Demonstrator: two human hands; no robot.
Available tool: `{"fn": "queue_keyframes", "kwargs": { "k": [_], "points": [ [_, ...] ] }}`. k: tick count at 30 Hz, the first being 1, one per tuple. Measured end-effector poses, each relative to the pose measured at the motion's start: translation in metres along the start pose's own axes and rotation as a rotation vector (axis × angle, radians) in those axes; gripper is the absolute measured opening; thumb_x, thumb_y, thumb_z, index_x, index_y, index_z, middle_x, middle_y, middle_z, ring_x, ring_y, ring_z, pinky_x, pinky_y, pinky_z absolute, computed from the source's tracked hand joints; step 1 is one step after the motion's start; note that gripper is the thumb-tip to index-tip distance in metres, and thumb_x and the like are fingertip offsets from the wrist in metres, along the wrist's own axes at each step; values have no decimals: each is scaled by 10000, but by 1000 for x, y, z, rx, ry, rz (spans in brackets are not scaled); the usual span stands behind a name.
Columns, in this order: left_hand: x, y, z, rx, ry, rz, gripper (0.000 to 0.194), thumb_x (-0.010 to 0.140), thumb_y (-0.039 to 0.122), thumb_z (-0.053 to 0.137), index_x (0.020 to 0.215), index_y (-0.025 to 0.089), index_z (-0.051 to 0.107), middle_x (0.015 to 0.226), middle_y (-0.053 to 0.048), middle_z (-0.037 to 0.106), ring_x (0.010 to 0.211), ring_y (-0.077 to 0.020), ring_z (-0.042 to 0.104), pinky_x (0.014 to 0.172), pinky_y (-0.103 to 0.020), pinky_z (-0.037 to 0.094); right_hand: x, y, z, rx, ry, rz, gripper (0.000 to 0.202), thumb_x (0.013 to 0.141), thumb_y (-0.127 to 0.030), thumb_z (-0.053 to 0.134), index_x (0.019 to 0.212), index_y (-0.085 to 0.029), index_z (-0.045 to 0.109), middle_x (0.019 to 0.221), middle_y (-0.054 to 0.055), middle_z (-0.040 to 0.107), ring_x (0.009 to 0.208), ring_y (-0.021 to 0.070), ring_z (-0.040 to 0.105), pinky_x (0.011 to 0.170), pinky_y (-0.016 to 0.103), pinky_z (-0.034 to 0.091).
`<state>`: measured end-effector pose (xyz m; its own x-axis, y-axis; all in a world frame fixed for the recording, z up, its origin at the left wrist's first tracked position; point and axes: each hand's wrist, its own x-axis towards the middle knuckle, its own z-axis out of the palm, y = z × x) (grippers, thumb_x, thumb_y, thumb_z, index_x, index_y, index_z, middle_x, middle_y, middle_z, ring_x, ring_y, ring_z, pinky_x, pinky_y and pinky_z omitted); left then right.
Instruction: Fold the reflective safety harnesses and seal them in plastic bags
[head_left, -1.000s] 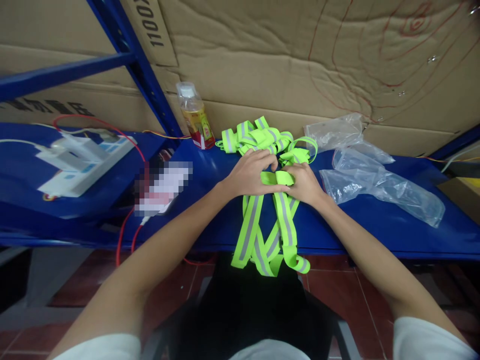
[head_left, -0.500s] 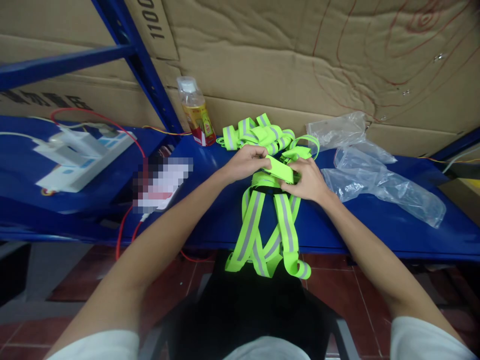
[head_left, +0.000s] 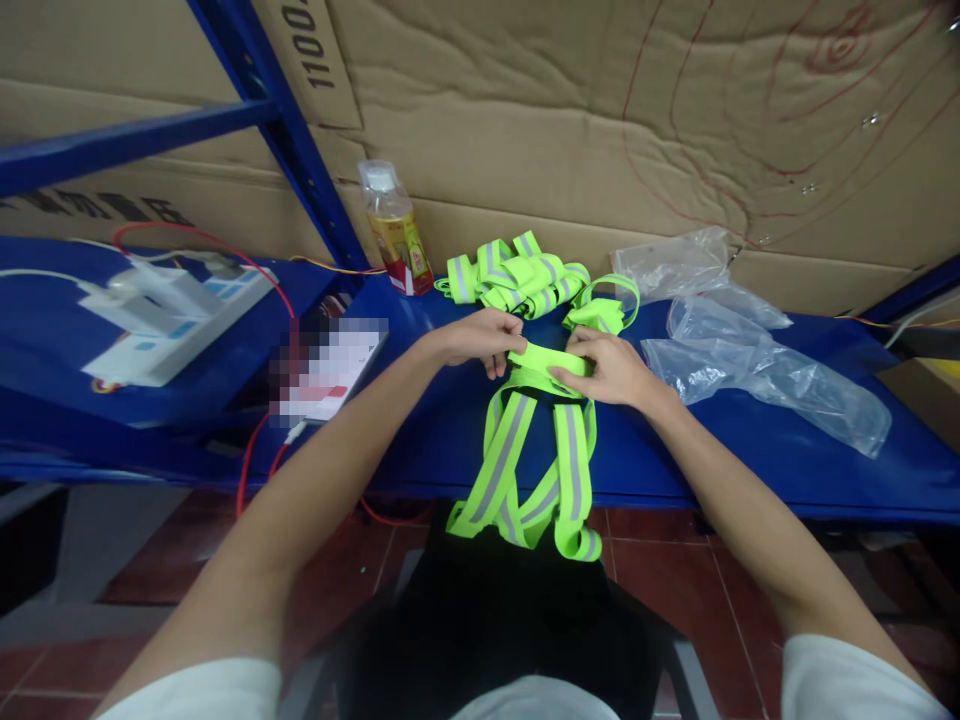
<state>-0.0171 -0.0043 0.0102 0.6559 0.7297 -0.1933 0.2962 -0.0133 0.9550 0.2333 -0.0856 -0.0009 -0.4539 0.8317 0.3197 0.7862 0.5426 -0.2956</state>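
Note:
A neon yellow-green reflective vest made of straps (head_left: 501, 465), with grey stripes down its bands, lies over the front edge of the blue shelf, its lower loops hanging toward my lap. My left hand (head_left: 484, 341) pinches the left end of its upper band. My right hand (head_left: 611, 366) grips the same band on the right, thumb in front and fingers behind. Between the hands the band is stretched nearly level. Behind them lies a heap of similar reflective straps (head_left: 517, 275), with another bundled piece (head_left: 600, 314) just beyond my right hand.
Clear plastic bags (head_left: 739, 345) lie to the right. A drink bottle (head_left: 396, 235) stands at the back left. A phone (head_left: 337, 375) on a red cable and a white power strip (head_left: 176, 325) are at left. Cardboard (head_left: 487, 150) backs the shelf (head_left: 420, 440).
The band between my hands was folded into a short flat piece and is now drawn out longer. My left hand has moved slightly left and down.

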Motion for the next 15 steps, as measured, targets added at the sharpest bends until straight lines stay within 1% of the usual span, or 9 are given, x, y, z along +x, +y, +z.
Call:
{"fn": "queue_keyframes", "kwargs": {
  "k": [2,5,7,9,12,15],
  "points": [
    [-2,1,-2,-45,-62,-15,467,675,284,912,680,220,450,578,55,501,447,-153,652,393,-214,490,0,-1,1,-17,8,-19,397,986,-547,659,768,-215,655,942,51,646,782,191,583,686,344,370],
    [-5,3,-5,-110,-140,-59,428,666,263,890,720,219,468,644,32,569,538,-183,722,429,-226,542,0,-5,3,-68,33,-28,408,1019,-580,614,861,-214,698,970,64,663,790,202,598,673,346,362],
    [-6,6,-5,-119,-153,-70,369,656,243,863,725,213,502,689,8,614,636,-207,764,456,-232,569,0,-7,4,-101,45,-30,429,1042,-599,579,927,-210,717,996,75,673,784,207,604,658,349,350],
    [-8,8,-5,-95,-161,-62,313,643,224,840,714,205,535,698,-1,630,686,-210,769,473,-237,586,-1,-8,4,-122,51,-39,441,1057,-609,559,987,-209,731,1026,83,684,791,212,613,651,351,344],
    [-9,9,-5,-48,-224,-75,287,633,231,851,709,194,576,669,4,637,611,-188,729,484,-263,601,-1,-6,3,-147,53,-45,455,1062,-625,551,1050,-215,747,1094,97,696,836,227,636,653,350,356],
    [-8,6,-6,-15,-288,-101,315,638,275,897,760,174,624,683,-4,674,580,-182,728,564,-307,645,-2,-4,1,-202,63,-33,514,1063,-669,516,1079,-214,757,1185,118,692,897,248,668,650,348,384]
  ]
}}
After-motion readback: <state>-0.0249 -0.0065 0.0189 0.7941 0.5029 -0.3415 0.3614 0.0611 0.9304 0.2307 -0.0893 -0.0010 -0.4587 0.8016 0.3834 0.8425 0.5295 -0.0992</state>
